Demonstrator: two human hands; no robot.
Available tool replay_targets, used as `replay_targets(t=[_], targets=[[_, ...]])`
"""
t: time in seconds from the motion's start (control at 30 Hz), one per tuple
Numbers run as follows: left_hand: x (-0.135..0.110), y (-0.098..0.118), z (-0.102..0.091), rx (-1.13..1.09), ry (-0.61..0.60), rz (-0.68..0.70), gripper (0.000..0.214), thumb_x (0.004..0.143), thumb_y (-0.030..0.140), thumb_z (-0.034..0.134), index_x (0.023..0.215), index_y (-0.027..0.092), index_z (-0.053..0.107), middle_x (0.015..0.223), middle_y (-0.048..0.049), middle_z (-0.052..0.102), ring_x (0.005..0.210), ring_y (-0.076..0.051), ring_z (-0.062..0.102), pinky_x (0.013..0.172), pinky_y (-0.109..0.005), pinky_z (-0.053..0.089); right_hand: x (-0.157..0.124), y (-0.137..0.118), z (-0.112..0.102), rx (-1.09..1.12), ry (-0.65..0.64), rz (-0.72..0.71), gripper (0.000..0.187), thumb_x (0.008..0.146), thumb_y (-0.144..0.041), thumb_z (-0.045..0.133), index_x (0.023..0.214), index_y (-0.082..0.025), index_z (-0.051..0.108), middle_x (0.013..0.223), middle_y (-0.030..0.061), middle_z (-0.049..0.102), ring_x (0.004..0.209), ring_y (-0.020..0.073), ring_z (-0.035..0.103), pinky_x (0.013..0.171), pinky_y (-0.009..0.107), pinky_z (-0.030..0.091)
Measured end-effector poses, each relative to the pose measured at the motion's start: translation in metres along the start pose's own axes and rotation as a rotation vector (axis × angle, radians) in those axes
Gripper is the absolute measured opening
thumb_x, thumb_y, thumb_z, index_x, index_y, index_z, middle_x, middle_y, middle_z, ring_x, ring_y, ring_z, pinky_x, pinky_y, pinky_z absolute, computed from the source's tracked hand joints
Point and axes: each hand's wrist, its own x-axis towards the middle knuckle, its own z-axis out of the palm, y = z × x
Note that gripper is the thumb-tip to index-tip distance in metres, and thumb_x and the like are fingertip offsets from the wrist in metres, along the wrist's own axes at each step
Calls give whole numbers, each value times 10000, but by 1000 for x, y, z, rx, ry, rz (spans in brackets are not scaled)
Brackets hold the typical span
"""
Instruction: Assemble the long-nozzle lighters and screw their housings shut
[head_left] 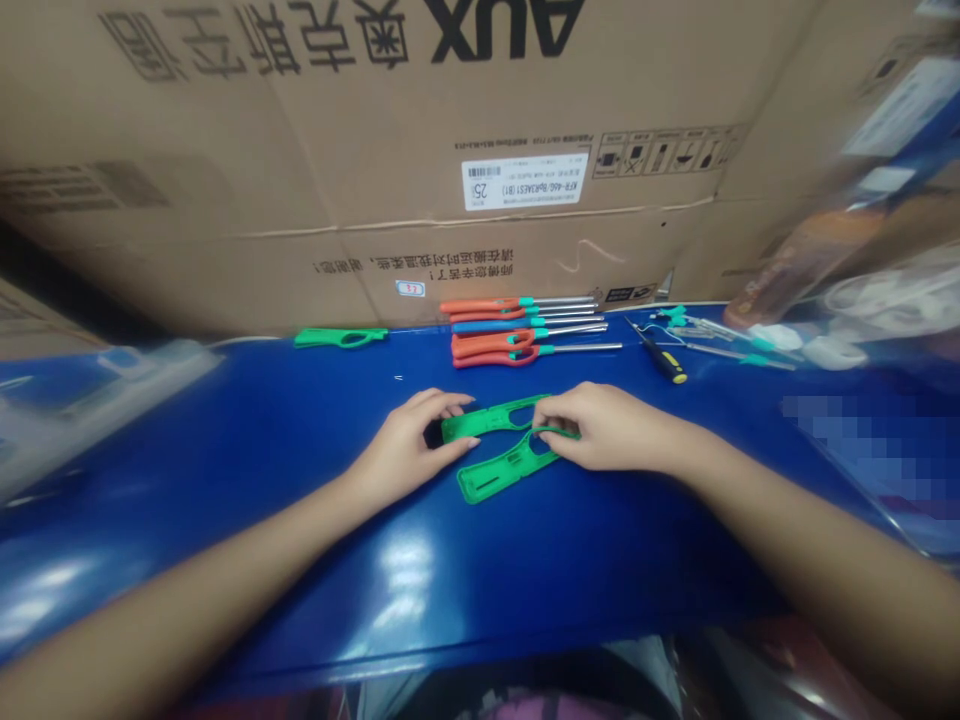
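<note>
Two green lighter handle halves, hollow sides up, are between my hands over the blue table. My left hand (420,432) curls around the left end of the upper half (487,418), thumb and fingers at its long edges. My right hand (589,425) is closed, pinching the lower half (499,473) by its trigger-loop end. Its fingers also cover the right tip of the upper half, so I cannot tell whether they grip that too. The lower half slants down to the left, its wide end free of both hands.
Assembled orange and blue lighters (491,345) lie in a row at the back. Left of them is another green handle piece (341,338). A black-yellow screwdriver (666,363) and metal lighter tubes (720,345) lie right. Behind stands a large cardboard box (375,150); a blurred bottle (806,265) stands right.
</note>
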Motion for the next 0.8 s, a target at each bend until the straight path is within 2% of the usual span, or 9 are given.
replay_targets(t=[0.1,0.2,0.27,0.37,0.5,0.6,0.8], targets=[[0,0,0,-2,-18,13,431,875,404,765,1253,224,659,1034,-51,687,968,-215,653,902,-400,548,-1,2,-1,-161,42,-56,156,869,-349,703,833,-199,679,877,35,689,777,183,622,587,271,333],[-1,3,-2,10,-42,47,447,885,449,752,1256,222,653,1073,-58,706,1007,-227,647,931,-414,535,-2,3,-2,-230,109,-131,250,867,-407,728,1008,-206,683,1117,72,651,970,232,636,662,290,409],[-2,6,-3,26,-45,90,423,904,447,730,1250,217,652,1128,-71,702,1051,-234,634,957,-421,522,-2,3,-1,-209,90,-171,247,908,-373,689,1096,-215,666,1194,74,633,1026,232,636,727,306,450],[-3,13,-5,70,-49,170,373,913,392,718,1228,202,658,1149,-84,693,1078,-240,616,977,-426,502,-1,4,2,-172,27,-196,153,978,-300,592,1084,-212,659,1124,58,657,1008,216,642,758,310,465],[-5,17,-6,101,-131,258,319,915,322,694,1209,204,662,1080,-72,710,1014,-232,629,941,-423,505,1,7,3,-121,6,-175,118,986,-287,577,985,-206,662,996,32,662,858,180,631,702,290,442],[-5,15,-4,85,-155,262,276,940,279,643,1207,214,667,1072,-73,712,999,-226,640,930,-419,517,1,7,2,-123,11,-181,109,974,-276,586,947,-199,659,972,25,656,796,162,607,671,281,420],[-3,9,-2,43,-84,228,197,960,248,614,1125,205,713,1026,-71,715,964,-207,648,893,-377,546,-1,5,2,-109,17,-207,121,967,-293,587,975,-207,671,988,23,671,792,153,613,671,277,429]])
